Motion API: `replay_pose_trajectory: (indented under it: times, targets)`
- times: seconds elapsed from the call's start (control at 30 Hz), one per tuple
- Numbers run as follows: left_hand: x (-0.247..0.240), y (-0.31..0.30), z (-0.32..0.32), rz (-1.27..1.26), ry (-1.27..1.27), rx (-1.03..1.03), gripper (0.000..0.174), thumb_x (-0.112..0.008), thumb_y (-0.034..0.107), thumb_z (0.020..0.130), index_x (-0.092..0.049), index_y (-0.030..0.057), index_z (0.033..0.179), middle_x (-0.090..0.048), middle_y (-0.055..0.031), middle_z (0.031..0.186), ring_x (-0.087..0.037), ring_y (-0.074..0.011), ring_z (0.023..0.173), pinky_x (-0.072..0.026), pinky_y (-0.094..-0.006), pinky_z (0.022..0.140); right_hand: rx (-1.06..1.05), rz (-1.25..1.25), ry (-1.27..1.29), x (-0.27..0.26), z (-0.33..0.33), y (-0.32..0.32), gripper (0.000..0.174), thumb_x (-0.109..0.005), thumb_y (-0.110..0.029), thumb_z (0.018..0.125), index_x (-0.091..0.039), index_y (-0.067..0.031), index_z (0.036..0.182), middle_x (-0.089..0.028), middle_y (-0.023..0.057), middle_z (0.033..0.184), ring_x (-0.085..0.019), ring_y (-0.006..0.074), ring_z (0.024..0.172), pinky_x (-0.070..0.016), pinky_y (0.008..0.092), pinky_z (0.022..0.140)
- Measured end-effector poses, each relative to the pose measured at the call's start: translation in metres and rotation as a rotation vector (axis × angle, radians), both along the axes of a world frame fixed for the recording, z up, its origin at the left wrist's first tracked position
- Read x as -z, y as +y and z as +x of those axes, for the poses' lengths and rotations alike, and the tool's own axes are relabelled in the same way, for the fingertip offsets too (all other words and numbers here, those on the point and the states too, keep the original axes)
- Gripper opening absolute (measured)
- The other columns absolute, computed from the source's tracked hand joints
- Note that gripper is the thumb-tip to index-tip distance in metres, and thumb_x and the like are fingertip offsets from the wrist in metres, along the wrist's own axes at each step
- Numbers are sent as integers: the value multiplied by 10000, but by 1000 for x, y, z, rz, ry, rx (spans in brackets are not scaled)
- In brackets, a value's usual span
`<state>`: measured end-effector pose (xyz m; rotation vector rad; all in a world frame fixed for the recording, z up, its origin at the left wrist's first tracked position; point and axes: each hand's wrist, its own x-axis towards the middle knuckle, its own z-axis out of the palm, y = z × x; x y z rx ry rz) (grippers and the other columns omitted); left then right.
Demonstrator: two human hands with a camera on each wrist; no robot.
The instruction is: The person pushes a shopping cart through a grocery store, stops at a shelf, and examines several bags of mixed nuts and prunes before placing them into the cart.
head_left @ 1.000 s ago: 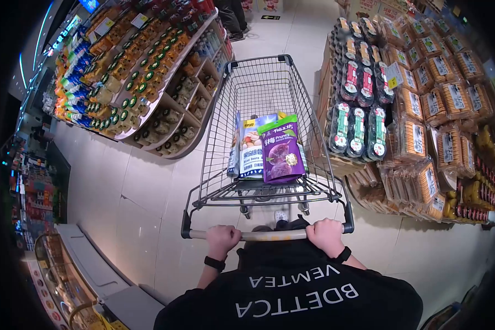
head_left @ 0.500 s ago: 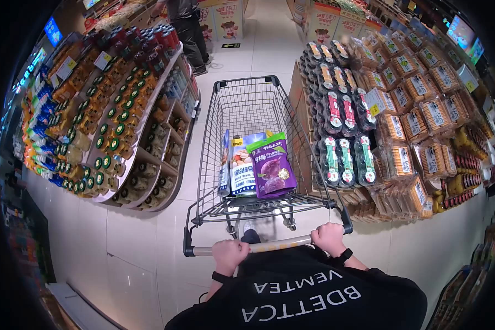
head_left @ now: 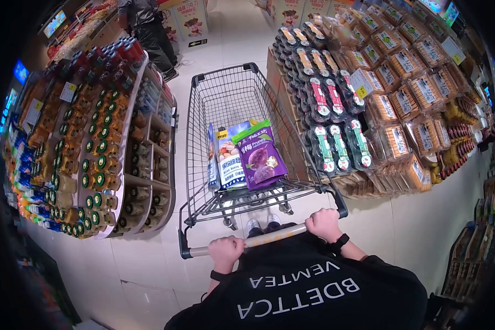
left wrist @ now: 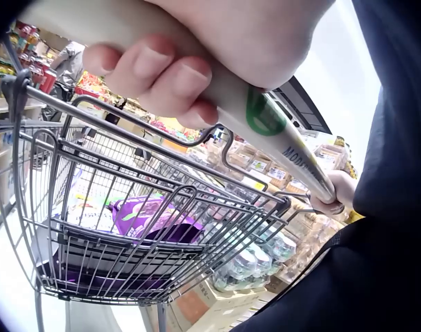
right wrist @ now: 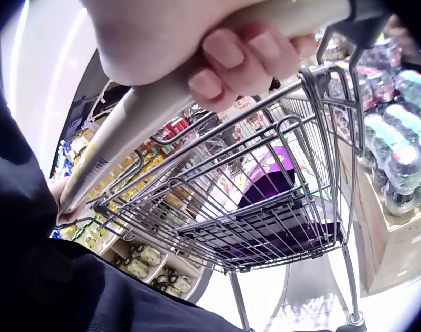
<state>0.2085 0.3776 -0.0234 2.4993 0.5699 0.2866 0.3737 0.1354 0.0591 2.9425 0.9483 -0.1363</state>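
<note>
The person's left hand (head_left: 226, 253) grips the left part of the shopping cart's handle (head_left: 276, 235), its fingers (left wrist: 150, 66) curled round it side by side; the right hand (head_left: 323, 225) grips near the handle's right end, fingers (right wrist: 228, 55) likewise wrapped round. In the cart (head_left: 224, 70), toward the basket's edge nearest the handle, stand a purple prunes bag (head_left: 261, 159) and, left of it, a mixed-beans bag (head_left: 230, 162). A bottle display (head_left: 102, 148) flanks the cart's left edge; stacked plastic packs (head_left: 335, 146) flank its right.

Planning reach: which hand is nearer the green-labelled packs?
Right. The right hand grips the handlebar near the end closer to the green-labelled packs; the left hand grips toward the opposite end, farther from them.
</note>
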Motion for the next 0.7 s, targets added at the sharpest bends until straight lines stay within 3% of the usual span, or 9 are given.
replay_pose_trajectory:
  times: [0.37, 0.7]
  targets:
    - [-6, -9, 7, -1, 133, -86, 270, -527, 268, 691, -633, 103, 506, -514, -86, 426, -515, -261, 385, -407, -350, 421, -65, 74, -23, -1, 14, -3, 298, -515, -259, 652, -589, -52, 451, -513, 138, 427, -510, 284, 368, -434, 373, 444]
    - [-6, -7, 12, -12, 64, -77, 267, -499, 236, 691, -599, 110, 478, -491, -80, 408, -494, -267, 375, -408, -366, 428, -110, 41, -12, -2, 23, 0, 301, -493, -242, 672, -600, -43, 475, -512, 148, 439, -513, 300, 384, -418, 383, 425]
